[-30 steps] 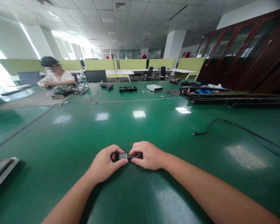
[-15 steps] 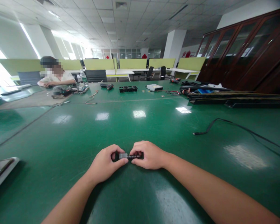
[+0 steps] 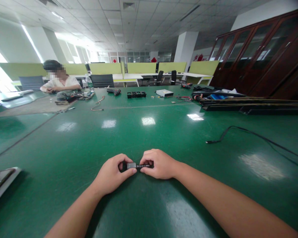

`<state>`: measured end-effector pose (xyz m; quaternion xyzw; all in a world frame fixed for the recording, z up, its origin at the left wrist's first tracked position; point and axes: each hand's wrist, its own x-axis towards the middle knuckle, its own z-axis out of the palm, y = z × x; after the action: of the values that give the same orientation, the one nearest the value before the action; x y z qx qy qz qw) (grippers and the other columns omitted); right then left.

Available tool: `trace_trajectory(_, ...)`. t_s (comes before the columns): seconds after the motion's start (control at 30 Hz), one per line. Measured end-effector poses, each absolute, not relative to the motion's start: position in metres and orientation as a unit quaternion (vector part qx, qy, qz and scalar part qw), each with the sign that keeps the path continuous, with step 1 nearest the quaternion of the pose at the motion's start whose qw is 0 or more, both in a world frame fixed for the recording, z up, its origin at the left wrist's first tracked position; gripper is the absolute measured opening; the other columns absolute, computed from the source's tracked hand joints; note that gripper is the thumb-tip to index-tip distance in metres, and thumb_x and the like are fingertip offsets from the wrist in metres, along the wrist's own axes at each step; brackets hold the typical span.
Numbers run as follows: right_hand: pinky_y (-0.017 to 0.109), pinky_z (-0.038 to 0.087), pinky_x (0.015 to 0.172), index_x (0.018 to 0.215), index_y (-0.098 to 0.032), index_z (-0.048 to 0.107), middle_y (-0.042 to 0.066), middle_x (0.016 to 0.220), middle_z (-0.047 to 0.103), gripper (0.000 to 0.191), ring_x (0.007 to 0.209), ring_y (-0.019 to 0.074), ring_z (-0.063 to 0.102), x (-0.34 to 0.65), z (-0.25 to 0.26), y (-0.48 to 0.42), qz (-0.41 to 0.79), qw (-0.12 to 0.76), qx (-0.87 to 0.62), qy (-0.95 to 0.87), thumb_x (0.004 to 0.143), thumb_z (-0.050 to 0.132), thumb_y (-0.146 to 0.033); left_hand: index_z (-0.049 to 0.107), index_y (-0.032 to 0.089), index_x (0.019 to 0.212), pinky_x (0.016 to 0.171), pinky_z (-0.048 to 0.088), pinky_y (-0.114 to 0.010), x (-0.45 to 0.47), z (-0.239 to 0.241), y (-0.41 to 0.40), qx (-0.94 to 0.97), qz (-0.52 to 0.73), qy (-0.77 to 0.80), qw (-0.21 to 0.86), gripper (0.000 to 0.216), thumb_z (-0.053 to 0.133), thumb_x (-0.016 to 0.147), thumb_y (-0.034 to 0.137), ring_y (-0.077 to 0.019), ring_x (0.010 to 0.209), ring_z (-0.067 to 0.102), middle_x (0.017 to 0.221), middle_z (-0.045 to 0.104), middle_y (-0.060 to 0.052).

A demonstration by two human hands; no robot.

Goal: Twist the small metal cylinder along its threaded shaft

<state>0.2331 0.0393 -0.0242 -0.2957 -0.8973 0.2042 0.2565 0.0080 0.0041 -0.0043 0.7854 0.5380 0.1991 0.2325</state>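
Low over the green table [image 3: 149, 138], both hands meet at one small rod-like part. My left hand [image 3: 113, 173] is closed, thumb and fingers gripping its silver metal cylinder [image 3: 131, 165]; a black end sits inside the curl of the fingers. From the cylinder a dark ribbed shaft [image 3: 138, 166], spring-like or threaded, runs to the right. My right hand [image 3: 161, 164] pinches around the far end of this shaft, which is partly hidden by the fingers. The part lies level between the two hands.
A black cable [image 3: 234, 127] curves across the right side. A white-edged device [image 3: 5, 185] lies at left. Farther back are a power drill [image 3: 113, 92], a black bracket [image 3: 136, 95], a white box [image 3: 164, 93], and black rails [image 3: 263, 107]. A person [image 3: 62, 81] sits at far left.
My right hand has shifted very slightly right along the dark shaft, and its fingers sit a little differently. My left hand and the silver cylinder look unmoved.
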Motion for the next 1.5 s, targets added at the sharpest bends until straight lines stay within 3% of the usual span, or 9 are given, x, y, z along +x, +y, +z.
trace_trajectory(0.5, 0.024, 0.042, 0.061, 0.071, -0.016, 0.069, -0.002, 0.064, 0.061, 0.004, 0.058, 0.0109, 0.054, 0.244, -0.02, 0.044, 0.217, 0.245, -0.3, -0.896, 0.069, 0.072, -0.016, 0.069, 0.022, 0.091, 0.062, 0.038, -0.026, 0.008, -0.004, 0.004, 0.786, 0.203, 0.536, 0.233, 0.025, 0.066, 0.08, 0.044, -0.0169, 0.068, 0.054, 0.074, 0.059, 0.002)
trace_trajectory(0.77, 0.021, 0.038, 0.052, 0.071, -0.015, 0.07, -0.002, 0.062, 0.06, 0.004, 0.055, 0.0097, 0.051, 0.254, -0.022, 0.054, 0.26, 0.233, -0.326, -0.878, 0.068, 0.071, -0.015, 0.069, 0.022, 0.091, 0.062, 0.038, -0.027, 0.005, -0.004, 0.004, 0.784, 0.196, 0.542, 0.23, 0.027, 0.064, 0.081, 0.047, -0.0174, 0.068, 0.054, 0.073, 0.059, 0.002)
trace_trajectory(1.1, 0.022, 0.04, 0.054, 0.072, -0.015, 0.071, -0.001, 0.062, 0.06, 0.004, 0.056, 0.0105, 0.052, 0.251, -0.02, 0.051, 0.266, 0.229, -0.326, -0.878, 0.069, 0.071, -0.017, 0.069, 0.022, 0.091, 0.062, 0.038, -0.026, 0.005, -0.004, 0.004, 0.782, 0.2, 0.542, 0.233, 0.028, 0.064, 0.081, 0.047, -0.017, 0.068, 0.054, 0.073, 0.059, 0.002)
trace_trajectory(1.17, 0.022, 0.042, 0.057, 0.079, -0.015, 0.073, 0.0, 0.068, 0.063, 0.011, 0.059, 0.0113, 0.053, 0.246, -0.017, 0.046, 0.276, 0.248, -0.315, -0.874, 0.069, 0.07, -0.015, 0.069, 0.022, 0.09, 0.062, 0.038, -0.026, 0.005, -0.003, 0.004, 0.783, 0.201, 0.542, 0.232, 0.027, 0.064, 0.081, 0.047, -0.0169, 0.067, 0.054, 0.073, 0.059, 0.001)
trace_trajectory(1.3, 0.026, 0.047, 0.069, 0.114, -0.021, 0.067, 0.002, 0.093, 0.07, 0.05, 0.071, 0.0139, 0.057, 0.233, -0.015, 0.035, 0.293, 0.264, -0.295, -0.87, 0.065, 0.069, -0.009, 0.069, 0.021, 0.089, 0.062, 0.038, -0.026, 0.006, -0.003, 0.004, 0.787, 0.208, 0.534, 0.228, 0.025, 0.065, 0.08, 0.044, -0.0169, 0.067, 0.054, 0.073, 0.059, 0.001)
trace_trajectory(1.5, 0.026, 0.049, 0.073, 0.122, -0.018, 0.061, 0.003, 0.099, 0.07, 0.059, 0.073, 0.0129, 0.058, 0.232, -0.02, 0.037, 0.319, 0.28, -0.297, -0.855, 0.065, 0.065, -0.005, 0.068, 0.02, 0.09, 0.063, 0.038, -0.026, 0.007, -0.004, 0.004, 0.784, 0.206, 0.538, 0.232, 0.025, 0.067, 0.078, 0.042, -0.0172, 0.068, 0.055, 0.073, 0.06, 0.001)
